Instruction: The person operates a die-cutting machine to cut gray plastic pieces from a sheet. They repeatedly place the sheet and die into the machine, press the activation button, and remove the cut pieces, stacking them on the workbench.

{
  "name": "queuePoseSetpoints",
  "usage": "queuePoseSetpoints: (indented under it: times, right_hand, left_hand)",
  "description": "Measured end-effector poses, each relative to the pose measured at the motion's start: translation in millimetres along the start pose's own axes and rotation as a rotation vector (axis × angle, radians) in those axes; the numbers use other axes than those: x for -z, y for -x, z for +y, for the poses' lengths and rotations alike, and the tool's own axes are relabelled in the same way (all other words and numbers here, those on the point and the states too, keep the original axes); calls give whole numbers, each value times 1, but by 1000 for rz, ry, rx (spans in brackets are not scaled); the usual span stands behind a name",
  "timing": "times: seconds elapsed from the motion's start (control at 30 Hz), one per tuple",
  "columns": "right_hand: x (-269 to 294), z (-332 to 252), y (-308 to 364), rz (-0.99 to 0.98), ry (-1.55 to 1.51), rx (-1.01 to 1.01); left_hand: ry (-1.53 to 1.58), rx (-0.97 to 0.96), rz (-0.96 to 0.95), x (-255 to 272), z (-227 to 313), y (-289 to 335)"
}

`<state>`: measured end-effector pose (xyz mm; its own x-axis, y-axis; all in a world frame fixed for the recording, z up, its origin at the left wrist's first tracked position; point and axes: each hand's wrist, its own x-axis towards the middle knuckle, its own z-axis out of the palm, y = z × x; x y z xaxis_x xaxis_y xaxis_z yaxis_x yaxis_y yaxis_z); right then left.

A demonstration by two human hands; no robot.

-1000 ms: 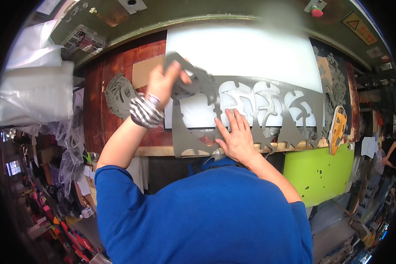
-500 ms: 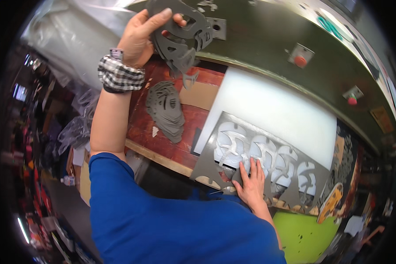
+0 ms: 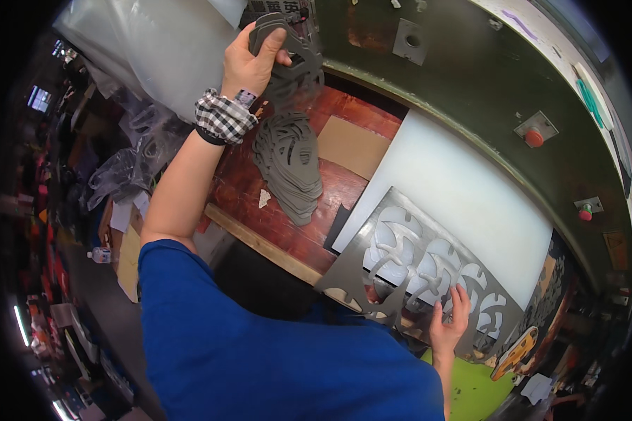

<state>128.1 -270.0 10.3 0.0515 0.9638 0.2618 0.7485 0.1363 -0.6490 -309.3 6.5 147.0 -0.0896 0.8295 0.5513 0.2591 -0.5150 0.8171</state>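
High on the left, my left hand [image 3: 249, 69] grips a bunch of dark grey cut-out pieces [image 3: 298, 74], its thumb on top of them. They are thin and curved, with slots through them, and their lower ends are blurred. Below that hand, a fanned stack of similar grey pieces [image 3: 288, 165] lies on the reddish-brown tabletop [image 3: 242, 186]. My right hand [image 3: 451, 326] is at the near edge of a grey sheet [image 3: 344, 270] full of curved cut-out holes, its fingers apart. Whether its fingertips touch the sheet I cannot tell. The sheet partly covers a white board [image 3: 470, 189].
A dark green machine beam [image 3: 463, 91] with red buttons [image 3: 534, 137] runs behind the board. Brown cardboard [image 3: 354, 147] lies beside the stack. An orange-yellow cut-out form [image 3: 516, 354] sits at the right, by a lime green surface [image 3: 481, 386]. Clear plastic [image 3: 137, 158] hangs at the left.
The view has shifted. My left hand has lowered toward the stack with the grey pieces still in it. My right hand has slid right and nearer me, off the sheet's middle.
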Motion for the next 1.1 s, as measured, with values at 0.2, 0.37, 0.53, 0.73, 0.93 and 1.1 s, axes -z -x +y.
queuePoseSetpoints:
  times: [0.2,0.37,0.53,0.73,0.93,1.1]
  right_hand:
    - [-8,-1,-4,-6,82,-43]
    - [-7,4,0,-11,139,-60]
    - [16,45,23,111,279,-119]
    - [89,124,73,260,603,-624]
    - [109,191,52,545,326,-721]
    - [139,241,24,755,212,-748]
  left_hand:
    - [-701,-646,-348,3,-62,38]
    - [-664,-552,-706,-10,-106,125]
    - [-847,-395,-543,-16,-92,138]
    - [-690,-102,-426,-53,-8,237]
    - [-514,231,-407,-136,2,311]
    - [-306,380,-178,-195,29,322]
